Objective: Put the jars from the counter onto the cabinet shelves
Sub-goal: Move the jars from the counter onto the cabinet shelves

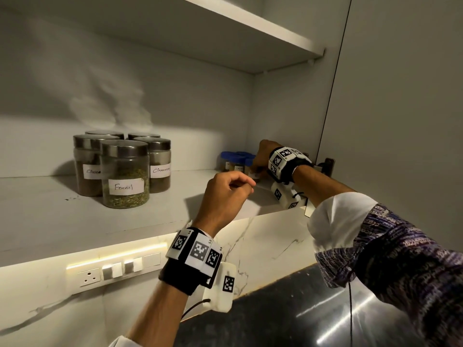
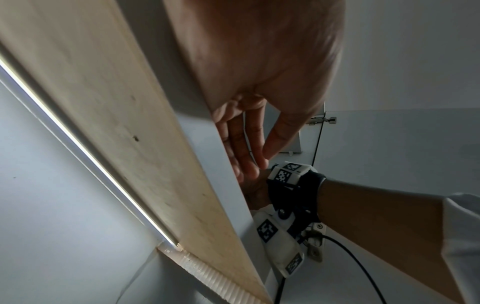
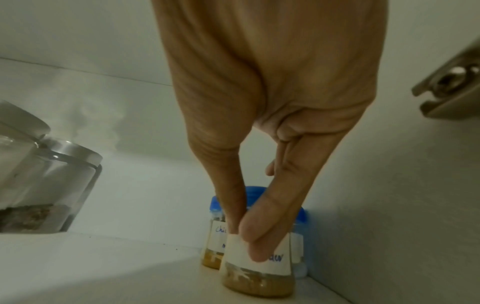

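Observation:
A small jar (image 3: 259, 275) with a white label and tan powder stands on the lower cabinet shelf (image 1: 62, 221) near its right back corner. My right hand (image 3: 245, 242) grips it from above, thumb and fingers down its sides. In the head view that right hand (image 1: 255, 170) hides most of the jar. Behind it stand other small blue-lidded jars (image 1: 235, 160), also in the right wrist view (image 3: 215, 232). My left hand (image 1: 246, 186) hovers in front of the shelf edge, fingers loosely curled, holding nothing; the same left hand (image 2: 257, 164) shows bare fingers.
Several large steel-lidded jars (image 1: 125, 171), labelled Fennel and Cinnamon, stand at the shelf's left. An upper shelf (image 1: 250, 28) runs overhead. A door hinge (image 3: 451, 92) sits on the right wall. Below are wall switches (image 1: 112, 269) and a dark counter (image 1: 275, 321).

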A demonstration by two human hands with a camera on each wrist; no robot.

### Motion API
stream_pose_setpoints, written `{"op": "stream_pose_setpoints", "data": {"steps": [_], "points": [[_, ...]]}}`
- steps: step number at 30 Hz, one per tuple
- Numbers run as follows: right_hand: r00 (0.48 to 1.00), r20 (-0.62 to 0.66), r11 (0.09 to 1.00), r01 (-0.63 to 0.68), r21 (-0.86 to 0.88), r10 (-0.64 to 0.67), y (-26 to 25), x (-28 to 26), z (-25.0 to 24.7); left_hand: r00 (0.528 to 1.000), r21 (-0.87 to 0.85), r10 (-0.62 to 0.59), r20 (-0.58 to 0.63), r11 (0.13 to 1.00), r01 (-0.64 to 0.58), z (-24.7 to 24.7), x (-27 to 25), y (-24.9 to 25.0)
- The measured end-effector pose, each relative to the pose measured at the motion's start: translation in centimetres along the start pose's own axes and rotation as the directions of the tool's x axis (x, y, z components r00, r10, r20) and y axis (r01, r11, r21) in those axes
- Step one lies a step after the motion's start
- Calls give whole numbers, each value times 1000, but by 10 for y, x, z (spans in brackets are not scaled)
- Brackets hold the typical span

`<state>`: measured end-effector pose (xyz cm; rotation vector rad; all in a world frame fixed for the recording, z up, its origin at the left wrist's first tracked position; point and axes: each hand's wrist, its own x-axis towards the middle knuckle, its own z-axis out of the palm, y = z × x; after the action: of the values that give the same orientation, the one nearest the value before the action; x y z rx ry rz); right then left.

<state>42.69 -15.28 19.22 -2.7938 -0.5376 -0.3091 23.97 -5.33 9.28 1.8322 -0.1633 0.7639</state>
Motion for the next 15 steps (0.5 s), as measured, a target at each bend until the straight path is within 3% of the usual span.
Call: {"op": "stream_pose_setpoints", "data": {"steps": [9, 11, 15], "points": [[997, 71, 991, -7, 134, -2, 17, 22, 12, 1000, 60, 16, -8, 998, -15, 2, -1, -1], [997, 82, 989, -16, 150, 4, 18, 17, 12, 1000, 74, 19, -13, 997, -18, 3, -1, -1], [998, 19, 931, 46, 363, -57, 17, -31, -8, 1000, 93, 15, -12, 996, -14, 5, 0, -1]]}}
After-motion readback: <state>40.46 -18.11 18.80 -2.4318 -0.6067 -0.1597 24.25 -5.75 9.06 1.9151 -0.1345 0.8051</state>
